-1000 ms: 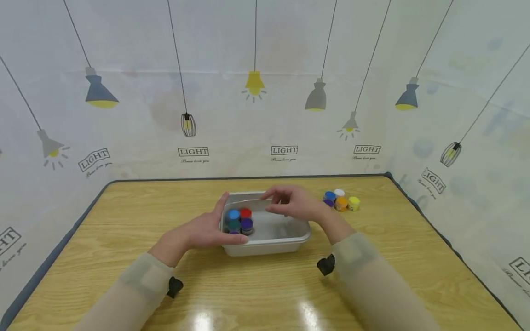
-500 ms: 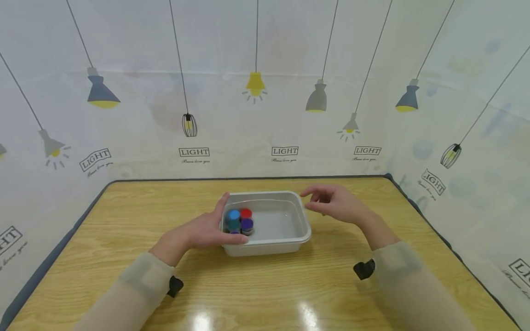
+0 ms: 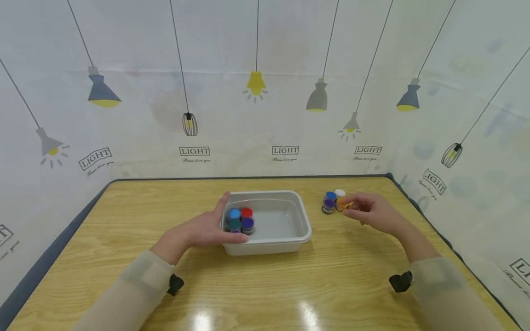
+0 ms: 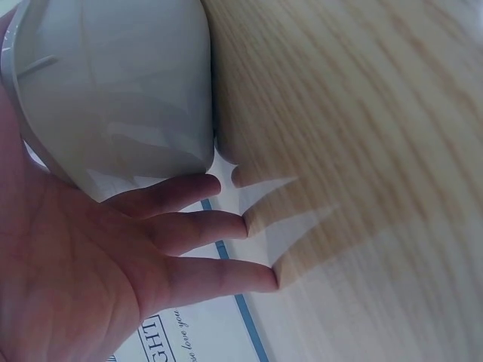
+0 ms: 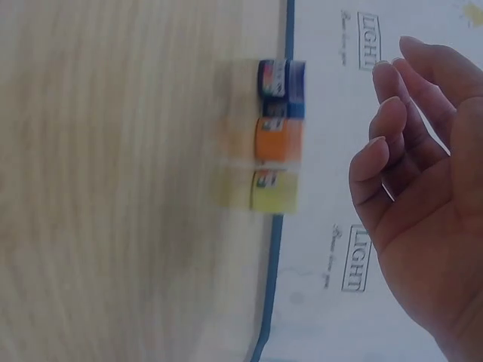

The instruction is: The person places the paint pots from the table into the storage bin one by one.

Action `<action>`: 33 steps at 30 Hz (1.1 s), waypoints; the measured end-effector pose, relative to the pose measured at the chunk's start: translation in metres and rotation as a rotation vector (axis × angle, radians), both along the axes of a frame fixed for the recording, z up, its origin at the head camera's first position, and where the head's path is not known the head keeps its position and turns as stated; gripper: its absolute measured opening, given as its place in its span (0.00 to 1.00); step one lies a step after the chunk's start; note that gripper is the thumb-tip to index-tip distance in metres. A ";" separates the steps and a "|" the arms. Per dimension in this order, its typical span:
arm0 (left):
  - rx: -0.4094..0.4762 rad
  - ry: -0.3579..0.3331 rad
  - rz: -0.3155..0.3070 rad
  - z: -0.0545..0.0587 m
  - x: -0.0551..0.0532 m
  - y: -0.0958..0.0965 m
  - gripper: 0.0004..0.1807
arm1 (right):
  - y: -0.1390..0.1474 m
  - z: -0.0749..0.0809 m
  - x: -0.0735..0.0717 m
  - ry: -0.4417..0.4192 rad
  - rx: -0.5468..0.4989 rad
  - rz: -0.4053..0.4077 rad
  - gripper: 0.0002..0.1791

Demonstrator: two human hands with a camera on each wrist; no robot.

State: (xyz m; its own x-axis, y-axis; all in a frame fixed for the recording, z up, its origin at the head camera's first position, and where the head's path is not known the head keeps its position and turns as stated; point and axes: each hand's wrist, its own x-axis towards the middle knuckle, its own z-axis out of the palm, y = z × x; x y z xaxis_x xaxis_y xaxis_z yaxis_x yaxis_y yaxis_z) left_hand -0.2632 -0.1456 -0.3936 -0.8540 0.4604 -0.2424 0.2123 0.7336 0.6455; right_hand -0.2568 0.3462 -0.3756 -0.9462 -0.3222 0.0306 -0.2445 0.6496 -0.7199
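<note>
My left hand [image 3: 200, 227] rests at the left end of a white plastic box [image 3: 307, 235], its thumb lying along the front rim. In the left wrist view its other fingers stretch straight beside the box's outer wall. Inside the box, small paint jars with light blue [image 3: 234, 213], red [image 3: 246, 212] and purple [image 3: 248, 224] lids stand at the left end. My right hand [image 3: 374, 212], fingers loosely bent and holding nothing, hovers by a second group of jars. Its fingertips overlap the orange jar [image 5: 278, 139] in the head view and hide the yellow jar [image 5: 274, 191].
Beside the orange jar stand jars with blue [image 3: 330, 196], purple [image 3: 329, 207] and white [image 3: 340, 193] lids, right of the box. All are on a wooden table [image 3: 265, 285]. Lamp-printed cloth walls [image 3: 232, 128] enclose its back and sides.
My right hand has moved from over the box, past its right edge, to the jars at the right. The left hand and the box have stayed in place.
</note>
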 end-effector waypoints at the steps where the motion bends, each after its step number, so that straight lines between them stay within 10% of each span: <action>1: 0.001 0.000 0.000 0.000 0.000 0.000 0.80 | 0.004 -0.002 0.001 -0.002 0.005 -0.007 0.20; 33: 0.030 -0.016 0.006 0.000 0.001 -0.001 0.79 | 0.060 -0.027 -0.030 -0.077 0.108 -0.205 0.30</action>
State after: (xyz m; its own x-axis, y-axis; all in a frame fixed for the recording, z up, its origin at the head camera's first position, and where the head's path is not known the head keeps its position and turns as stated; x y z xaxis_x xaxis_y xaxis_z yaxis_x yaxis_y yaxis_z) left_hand -0.2624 -0.1465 -0.3935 -0.8527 0.4630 -0.2421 0.1976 0.7148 0.6709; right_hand -0.2864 0.4062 -0.4023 -0.9903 -0.1211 -0.0683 -0.0471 0.7540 -0.6552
